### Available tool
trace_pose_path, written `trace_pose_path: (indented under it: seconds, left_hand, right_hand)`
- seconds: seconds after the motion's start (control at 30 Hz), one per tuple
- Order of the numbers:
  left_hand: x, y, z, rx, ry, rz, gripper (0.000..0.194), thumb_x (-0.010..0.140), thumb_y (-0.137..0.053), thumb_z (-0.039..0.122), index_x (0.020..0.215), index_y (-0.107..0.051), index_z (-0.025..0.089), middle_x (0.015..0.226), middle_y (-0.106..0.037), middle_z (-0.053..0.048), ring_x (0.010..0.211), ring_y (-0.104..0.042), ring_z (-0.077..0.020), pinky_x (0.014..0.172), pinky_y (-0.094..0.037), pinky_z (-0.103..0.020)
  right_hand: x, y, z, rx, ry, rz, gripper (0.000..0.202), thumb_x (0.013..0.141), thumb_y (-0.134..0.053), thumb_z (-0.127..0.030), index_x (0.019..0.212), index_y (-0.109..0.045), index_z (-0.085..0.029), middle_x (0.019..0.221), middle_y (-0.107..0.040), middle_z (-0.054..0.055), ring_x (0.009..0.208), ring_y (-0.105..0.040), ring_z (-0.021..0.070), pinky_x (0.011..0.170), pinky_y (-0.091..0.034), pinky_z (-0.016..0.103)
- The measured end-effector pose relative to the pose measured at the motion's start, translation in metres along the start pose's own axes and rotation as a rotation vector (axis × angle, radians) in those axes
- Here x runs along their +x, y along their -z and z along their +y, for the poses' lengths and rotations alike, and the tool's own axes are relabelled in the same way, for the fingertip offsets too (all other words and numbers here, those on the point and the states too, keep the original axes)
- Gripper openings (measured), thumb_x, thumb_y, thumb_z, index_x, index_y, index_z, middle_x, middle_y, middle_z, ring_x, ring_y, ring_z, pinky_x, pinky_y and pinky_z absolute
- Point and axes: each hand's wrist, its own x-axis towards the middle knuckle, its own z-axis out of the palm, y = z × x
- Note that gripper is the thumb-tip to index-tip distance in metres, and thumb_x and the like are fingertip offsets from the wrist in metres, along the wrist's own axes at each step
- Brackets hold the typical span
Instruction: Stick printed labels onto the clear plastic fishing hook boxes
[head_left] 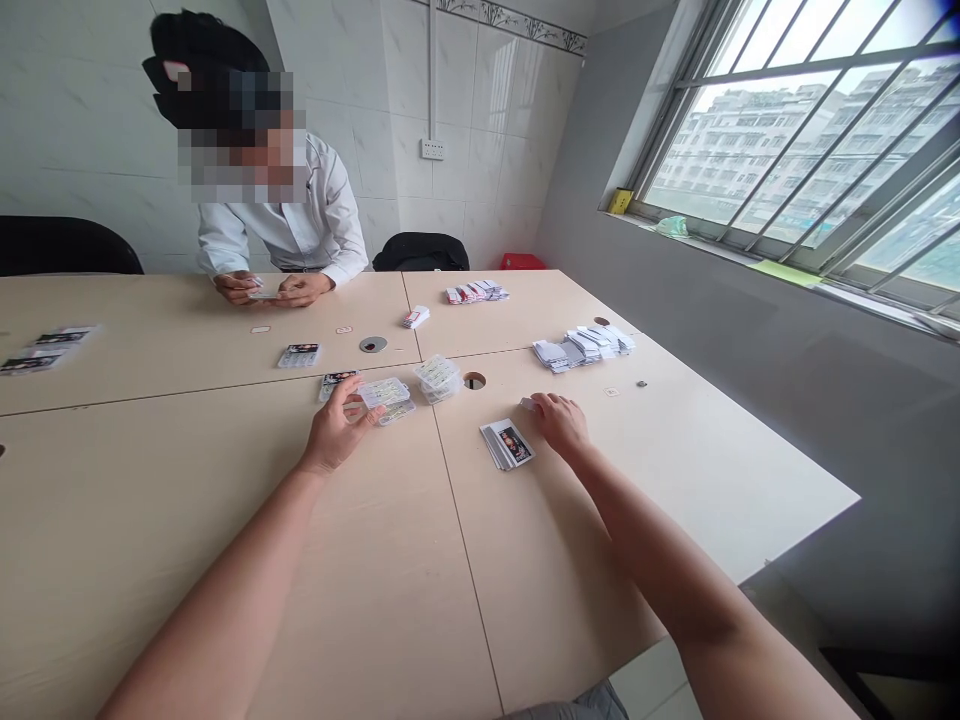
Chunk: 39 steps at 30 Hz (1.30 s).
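My left hand (339, 428) has its thumb and fingers around the near left edge of a clear plastic case (384, 392), which sits over another one on the table. Beside it stands a second stack of clear cases (439, 378). The fingers of my right hand (559, 420) are together on a small whitish piece (528, 403), too small to make out. Just left of that hand lies a fanned pile of cards (508, 444) with a dark printed picture on top. A dark-printed pack (336, 384) lies partly behind my left fingers.
Across the wooden table (225, 500), a person in a white shirt (330, 200) holds a small item. White cards (585, 348) lie in a row at right, red-and-white ones (477, 291) farther back. Round holes (475, 381) pierce the tabletop.
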Motion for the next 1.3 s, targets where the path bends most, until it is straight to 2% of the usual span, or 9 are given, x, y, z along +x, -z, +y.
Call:
trace_pose_path:
  seconds: [0.13, 0.23, 0.5, 0.67, 0.77, 0.93, 1.07, 1.2, 1.3]
  left_hand:
    - [-0.001, 0.001, 0.006, -0.018, 0.001, -0.022, 0.043, 0.096, -0.065, 0.033, 0.136, -0.056, 0.019, 0.138, -0.059, -0.012, 0.117, -0.062, -0.0288, 0.096, -0.055, -0.052]
    - [-0.003, -0.001, 0.016, -0.04, -0.014, -0.113, 0.044, 0.096, -0.065, 0.033, 0.137, -0.055, 0.019, 0.141, -0.057, -0.013, 0.12, -0.061, -0.0299, 0.099, -0.053, -0.053]
    - [-0.026, -0.023, 0.054, -0.018, -0.023, -0.702, 0.037, 0.097, -0.064, 0.033, 0.131, -0.06, 0.019, 0.131, -0.063, -0.011, 0.11, -0.066, -0.0256, 0.093, -0.057, -0.048]
    - [-0.033, -0.03, 0.066, -0.003, 0.015, -0.872, 0.038, 0.097, -0.063, 0.032, 0.134, -0.059, 0.021, 0.138, -0.06, -0.012, 0.117, -0.063, -0.027, 0.098, -0.055, -0.051]
    - [-0.032, -0.033, 0.066, 0.002, 0.05, -0.842, 0.038, 0.098, -0.062, 0.032, 0.134, -0.059, 0.022, 0.141, -0.058, -0.012, 0.118, -0.062, -0.0269, 0.099, -0.054, -0.051]
    - [-0.033, -0.047, 0.07, -0.039, 0.09, -0.653, 0.039, 0.097, -0.063, 0.033, 0.134, -0.058, 0.02, 0.137, -0.059, -0.012, 0.117, -0.062, -0.0278, 0.098, -0.054, -0.051]
    - [-0.046, -0.068, 0.097, -0.165, 0.088, -0.536, 0.038, 0.097, -0.062, 0.035, 0.131, -0.059, 0.018, 0.134, -0.062, -0.012, 0.118, -0.062, -0.0282, 0.099, -0.053, -0.052]
    - [-0.068, -0.087, 0.134, -0.294, 0.139, -0.542, 0.04, 0.098, -0.061, 0.037, 0.133, -0.057, 0.018, 0.124, -0.066, -0.01, 0.106, -0.067, -0.0247, 0.091, -0.057, -0.047]
    - [-0.079, -0.095, 0.152, -0.349, 0.188, -0.53, 0.036, 0.098, -0.063, 0.034, 0.13, -0.059, 0.017, 0.112, -0.069, -0.008, 0.09, -0.069, -0.0197, 0.08, -0.06, -0.04]
  right_hand:
    - [-0.005, -0.003, 0.006, 0.092, -0.083, 0.001, 0.028, 0.1, -0.061, -0.034, 0.124, -0.063, -0.02, 0.129, -0.065, 0.009, 0.109, -0.066, 0.0225, 0.093, -0.057, 0.044]
    - [-0.007, -0.003, 0.013, 0.219, -0.16, 0.009, 0.031, 0.1, -0.062, -0.035, 0.126, -0.062, -0.019, 0.127, -0.065, 0.009, 0.106, -0.067, 0.0228, 0.091, -0.058, 0.044]
    - [-0.008, -0.012, 0.03, 0.583, -0.289, -0.025, 0.033, 0.099, -0.063, -0.036, 0.125, -0.061, -0.016, 0.121, -0.067, 0.009, 0.1, -0.069, 0.0217, 0.084, -0.06, 0.042]
    - [-0.006, -0.013, 0.033, 0.722, -0.315, -0.037, 0.032, 0.099, -0.063, -0.035, 0.125, -0.062, -0.016, 0.121, -0.067, 0.008, 0.1, -0.069, 0.0214, 0.084, -0.06, 0.041]
    - [-0.006, -0.014, 0.035, 0.786, -0.318, -0.057, 0.032, 0.098, -0.064, -0.035, 0.125, -0.062, -0.016, 0.122, -0.066, 0.009, 0.101, -0.069, 0.0219, 0.085, -0.06, 0.042]
    - [-0.006, -0.011, 0.03, 0.891, -0.298, -0.068, 0.032, 0.098, -0.064, -0.035, 0.125, -0.062, -0.016, 0.122, -0.066, 0.009, 0.101, -0.068, 0.0219, 0.085, -0.06, 0.042]
    - [-0.02, -0.003, 0.008, 1.004, -0.201, -0.1, 0.031, 0.099, -0.063, -0.035, 0.124, -0.062, -0.016, 0.119, -0.067, 0.008, 0.097, -0.069, 0.0205, 0.082, -0.06, 0.039]
    - [-0.054, 0.007, -0.022, 1.095, -0.056, -0.192, 0.031, 0.099, -0.063, -0.035, 0.124, -0.061, -0.016, 0.11, -0.068, 0.006, 0.086, -0.069, 0.017, 0.074, -0.061, 0.034]
    - [-0.077, 0.015, -0.039, 1.126, 0.027, -0.243, 0.029, 0.098, -0.065, -0.033, 0.122, -0.061, -0.016, 0.103, -0.068, 0.004, 0.078, -0.067, 0.0144, 0.067, -0.059, 0.03]
